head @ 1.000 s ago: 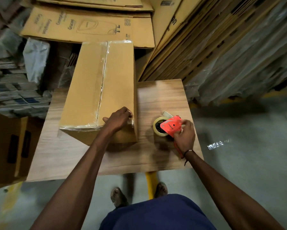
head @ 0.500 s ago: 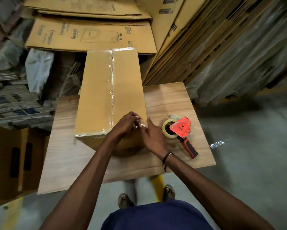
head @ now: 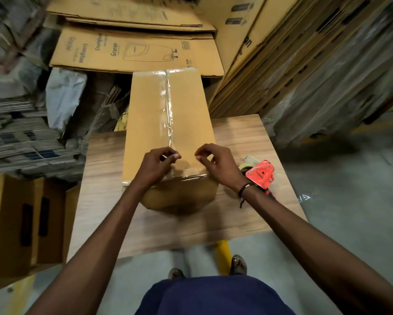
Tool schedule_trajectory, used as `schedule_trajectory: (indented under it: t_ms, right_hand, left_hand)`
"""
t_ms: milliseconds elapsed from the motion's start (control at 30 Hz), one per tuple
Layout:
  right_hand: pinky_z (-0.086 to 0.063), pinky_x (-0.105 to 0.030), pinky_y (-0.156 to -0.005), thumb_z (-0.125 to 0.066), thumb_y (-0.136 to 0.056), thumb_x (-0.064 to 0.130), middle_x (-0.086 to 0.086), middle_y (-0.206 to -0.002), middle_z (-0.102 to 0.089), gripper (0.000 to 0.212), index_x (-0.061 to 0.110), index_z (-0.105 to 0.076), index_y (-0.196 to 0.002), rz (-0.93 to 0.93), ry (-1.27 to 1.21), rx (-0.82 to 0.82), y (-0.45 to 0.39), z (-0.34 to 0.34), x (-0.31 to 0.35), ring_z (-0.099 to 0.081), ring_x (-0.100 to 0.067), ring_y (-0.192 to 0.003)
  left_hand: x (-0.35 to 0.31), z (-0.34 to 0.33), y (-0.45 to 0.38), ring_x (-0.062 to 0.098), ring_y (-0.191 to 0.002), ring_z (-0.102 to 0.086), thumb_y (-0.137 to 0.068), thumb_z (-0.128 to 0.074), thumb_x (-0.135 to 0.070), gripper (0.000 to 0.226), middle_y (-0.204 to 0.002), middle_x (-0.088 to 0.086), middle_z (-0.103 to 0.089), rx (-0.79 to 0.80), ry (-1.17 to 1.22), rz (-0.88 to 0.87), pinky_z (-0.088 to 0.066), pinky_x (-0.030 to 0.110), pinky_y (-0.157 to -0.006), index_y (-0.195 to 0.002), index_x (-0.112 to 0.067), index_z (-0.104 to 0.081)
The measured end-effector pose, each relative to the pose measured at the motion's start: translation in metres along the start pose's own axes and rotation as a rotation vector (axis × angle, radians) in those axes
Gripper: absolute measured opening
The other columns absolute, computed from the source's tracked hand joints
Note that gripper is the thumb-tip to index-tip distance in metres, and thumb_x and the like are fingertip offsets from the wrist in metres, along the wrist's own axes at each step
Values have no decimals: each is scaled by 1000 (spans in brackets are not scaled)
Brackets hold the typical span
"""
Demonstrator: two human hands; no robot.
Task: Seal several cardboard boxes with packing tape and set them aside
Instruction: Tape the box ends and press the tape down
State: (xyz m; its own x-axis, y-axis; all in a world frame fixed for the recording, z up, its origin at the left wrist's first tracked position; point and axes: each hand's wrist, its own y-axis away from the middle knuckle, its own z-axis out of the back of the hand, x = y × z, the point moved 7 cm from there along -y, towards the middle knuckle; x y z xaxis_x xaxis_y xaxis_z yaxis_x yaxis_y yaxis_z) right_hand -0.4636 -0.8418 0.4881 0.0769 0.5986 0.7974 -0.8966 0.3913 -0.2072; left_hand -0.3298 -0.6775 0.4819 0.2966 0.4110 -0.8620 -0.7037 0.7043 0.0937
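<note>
**A:** where's the cam sitting?

**B:** just one, worn on the head, wide-angle. Looks forward and steeply down, so the table [head: 236,137] is close under it, both forearms reach in from the bottom edge, and the feet show below. No second view to overlap.

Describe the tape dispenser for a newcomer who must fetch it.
Find the wooden table. Right of the taped cardboard box, by the person's right wrist, lies the tape dispenser. It is the only bright red thing there, among brown cardboard.
</note>
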Motion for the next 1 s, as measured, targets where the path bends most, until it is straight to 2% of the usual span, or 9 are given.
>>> schedule_trajectory:
  t_ms: [100,233,333,467,567,667,833,933,1000]
  right_hand:
    - [-51,-23,-73,-75,-95,21,5,-94,-74,7,17,-77,-100,49,-28,232,-4,-40,11,-68,-8,-86]
    - [-43,-23,-74,-78,-91,28,16,-90,-69,9,25,-78,-100,89,75,233,-2,-60,2,-57,-3,-84]
    - [-46,-30,-74,-79,-92,28,18,-92,-66,11,31,-77,-103,117,110,238,-1,-59,-2,-58,-5,-87]
    - [-49,-36,-80,-73,-95,31,10,-103,-68,15,27,-76,-109,210,181,280,1,-62,3,-59,-13,-95]
    - [-46,-31,-83,-66,-100,32,5,-111,-63,20,23,-74,-117,273,234,307,5,-63,4,-55,-13,-101]
    - [-43,-30,-89,-58,-106,34,0,-118,-57,25,22,-68,-126,331,303,346,8,-63,6,-51,-15,-107]
    - [-45,-38,-94,-50,-110,35,-6,-126,-53,32,19,-60,-137,463,445,409,13,-65,8,-50,-22,-112]
    - [-44,-35,-97,-47,-111,30,-9,-130,-51,33,17,-58,-140,513,462,487,14,-59,11,-50,-24,-112]
    - [-46,-34,-98,-50,-111,28,-8,-131,-50,32,16,-57,-140,503,414,547,12,-56,12,-52,-23,-112]
  left_hand:
    - [22,10,11,12,-80,-67,-92,-77,-20,9,-89,-2,-72,4,-128,-90,-53,29,-68,-100,-20,-81]
    - [34,3,23,10,-82,-66,-86,-83,-21,17,-90,-5,-70,-16,-164,-160,-56,35,-74,-103,-22,-83]
    - [36,-2,26,14,-82,-64,-88,-81,-22,20,-90,-1,-66,-50,-211,-230,-56,38,-73,-107,-19,-82]
    - [39,-3,30,14,-85,-55,-95,-68,-37,29,-94,2,-61,-48,-349,-376,-50,35,-66,-113,-17,-80]
    - [38,-6,34,23,-82,-55,-100,-49,-44,44,-94,9,-59,-41,-503,-511,-39,31,-63,-118,-17,-78]
    - [37,-8,40,24,-86,-49,-108,-37,-46,52,-95,15,-59,-44,-592,-657,-43,33,-65,-125,-13,-74]
    - [36,-11,48,27,-90,-48,-100,-58,-21,39,-102,17,-56,-43,-725,-779,-52,42,-68,-135,-5,-65]
    - [39,-13,50,30,-93,-51,-86,-77,-1,57,-110,17,-53,9,-770,-803,-52,43,-69,-140,-4,-60]
    - [43,-11,46,30,-94,-52,-80,-78,5,67,-112,15,-54,50,-741,-719,-49,42,-71,-142,-8,-57]
